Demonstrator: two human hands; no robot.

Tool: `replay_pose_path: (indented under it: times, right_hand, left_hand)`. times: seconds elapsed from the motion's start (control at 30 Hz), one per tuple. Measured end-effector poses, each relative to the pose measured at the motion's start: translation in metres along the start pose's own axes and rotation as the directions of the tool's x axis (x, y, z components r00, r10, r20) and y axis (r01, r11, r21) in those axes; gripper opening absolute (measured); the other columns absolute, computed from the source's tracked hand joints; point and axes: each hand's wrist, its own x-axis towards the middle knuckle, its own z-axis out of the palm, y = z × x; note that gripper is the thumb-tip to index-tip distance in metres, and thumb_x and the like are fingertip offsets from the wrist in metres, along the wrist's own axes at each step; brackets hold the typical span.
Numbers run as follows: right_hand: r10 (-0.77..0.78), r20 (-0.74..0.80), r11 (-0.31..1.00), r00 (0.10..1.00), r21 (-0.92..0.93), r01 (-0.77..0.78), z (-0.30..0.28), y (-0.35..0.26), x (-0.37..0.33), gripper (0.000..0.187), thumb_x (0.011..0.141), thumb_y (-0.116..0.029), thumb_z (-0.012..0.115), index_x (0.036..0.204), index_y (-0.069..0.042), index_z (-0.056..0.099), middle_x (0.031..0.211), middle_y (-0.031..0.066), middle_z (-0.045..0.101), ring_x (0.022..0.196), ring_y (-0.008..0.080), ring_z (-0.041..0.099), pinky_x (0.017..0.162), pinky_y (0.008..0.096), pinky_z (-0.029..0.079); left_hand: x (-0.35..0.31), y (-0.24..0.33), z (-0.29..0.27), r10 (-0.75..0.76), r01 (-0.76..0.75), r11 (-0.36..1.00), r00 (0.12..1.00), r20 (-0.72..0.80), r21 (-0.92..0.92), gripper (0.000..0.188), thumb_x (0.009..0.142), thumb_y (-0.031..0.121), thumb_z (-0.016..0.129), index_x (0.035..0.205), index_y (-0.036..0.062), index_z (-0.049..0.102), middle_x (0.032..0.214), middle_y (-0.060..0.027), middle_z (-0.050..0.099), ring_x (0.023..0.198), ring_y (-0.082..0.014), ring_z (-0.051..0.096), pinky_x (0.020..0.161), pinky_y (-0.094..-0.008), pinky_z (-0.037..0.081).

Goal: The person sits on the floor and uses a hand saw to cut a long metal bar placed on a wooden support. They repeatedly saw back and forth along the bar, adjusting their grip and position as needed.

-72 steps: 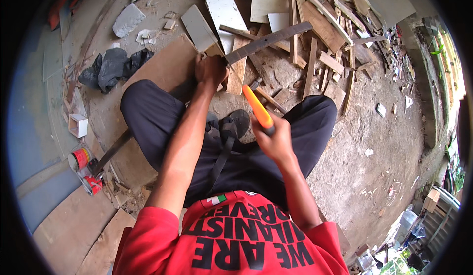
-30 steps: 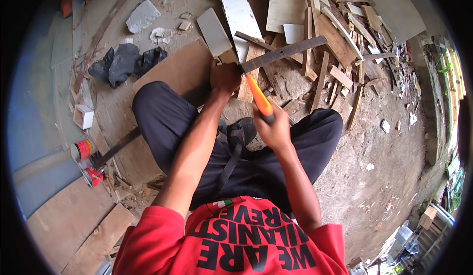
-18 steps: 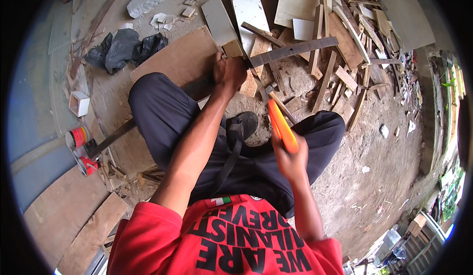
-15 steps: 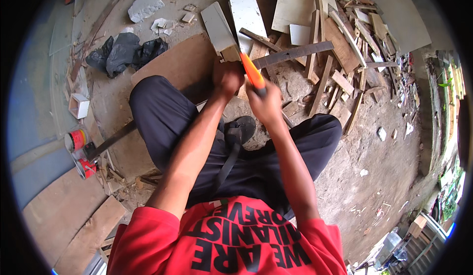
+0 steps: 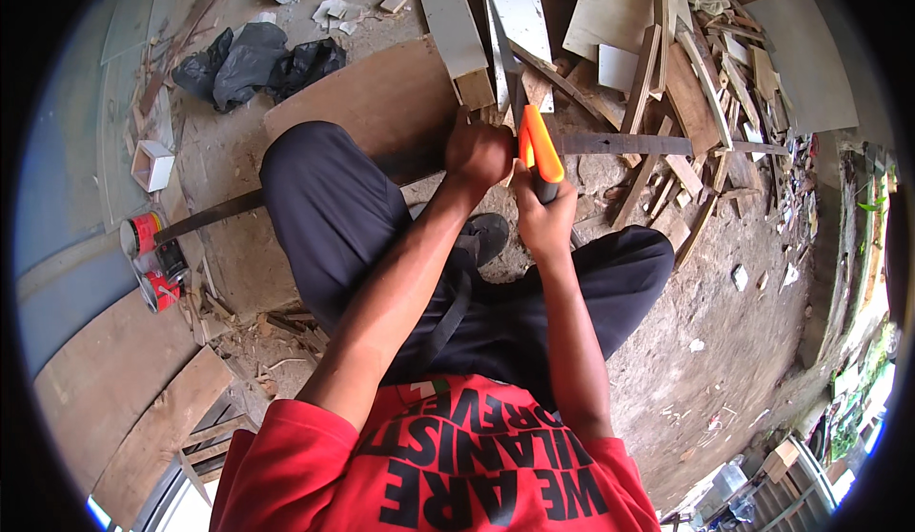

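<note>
A handsaw (image 5: 538,146) with an orange and black handle is in my right hand (image 5: 547,215), whose fingers are wrapped round the grip. Its dark blade points away from me, over the long dark wooden strip (image 5: 624,145) that lies crosswise in front of me. Just left of the blade, my left hand (image 5: 479,153) is closed on the strip. How deep the blade sits in the wood is hidden by my hands. Leftward the strip passes behind my left knee and reaches the red tins. Beyond my left hand is a pale box-like wooden piece (image 5: 456,31).
A brown board (image 5: 367,103) lies under the strip, near a black plastic bag (image 5: 243,65). Scrap wood (image 5: 658,84) is heaped at the far right. Red tins (image 5: 143,235) and a small white box (image 5: 152,166) stand at the left. A white panel (image 5: 519,8) lies ahead.
The view has shifted. The saw has turned from leaning left to pointing more straight ahead, with more blade showing. The strip's right end has swung nearer to me. Both hands keep their grips.
</note>
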Motion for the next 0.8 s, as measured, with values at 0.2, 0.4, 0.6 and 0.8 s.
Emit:
replay_pose_path:
  times: [0.2,0.4,0.6,0.8]
  right_hand:
    - [-0.129,-0.043,0.981,0.991,0.138,0.134,-0.008,0.042,-0.012,0.019,0.091,-0.007,0.065,0.076,0.001,0.056,0.059,-0.0059,0.049,0.055,0.0029,0.042,0.049,0.0258,0.033]
    - [-0.417,-0.280,0.899,0.865,0.015,0.438,-0.017,0.030,-0.059,0.020,0.090,-0.004,0.065,0.073,0.001,0.055,0.056,0.0022,0.047,0.048,0.0104,0.041,0.047,0.0284,0.034]
    - [-0.310,-0.303,0.950,0.901,-0.127,0.285,-0.084,0.037,-0.083,0.018,0.091,-0.010,0.067,0.078,0.002,0.061,0.056,-0.0003,0.051,0.052,0.0058,0.046,0.049,0.0269,0.038]
    - [-0.149,-0.317,0.961,0.937,0.176,0.213,-0.090,0.058,-0.066,0.024,0.095,-0.016,0.064,0.075,-0.004,0.058,0.059,-0.0064,0.050,0.052,0.0027,0.043,0.047,0.0233,0.033]
  left_hand:
    - [0.004,0.003,-0.010,-0.011,0.019,0.997,0.995,0.100,-0.074,0.012,0.079,0.020,0.062,0.077,0.0140,0.072,0.078,-0.0129,0.073,0.077,-0.0263,0.071,0.102,-0.0470,0.037]
    - [0.002,-0.004,-0.009,-0.020,0.019,0.992,1.000,-0.010,-0.129,0.027,0.074,0.029,0.070,0.090,0.0069,0.071,0.081,-0.0195,0.071,0.080,-0.0326,0.069,0.096,-0.0401,0.041]
    - [0.001,0.006,-0.036,0.039,-0.029,0.921,0.999,0.018,-0.388,0.060,0.076,0.057,0.076,0.101,0.0028,0.071,0.089,-0.0154,0.073,0.092,-0.0315,0.071,0.079,-0.0426,0.054]
    - [0.018,-0.039,0.003,-0.314,-0.092,0.393,0.922,-0.227,-0.915,0.025,0.089,0.031,0.072,0.095,0.0068,0.077,0.087,-0.0065,0.076,0.082,-0.0149,0.070,0.075,-0.0306,0.054]
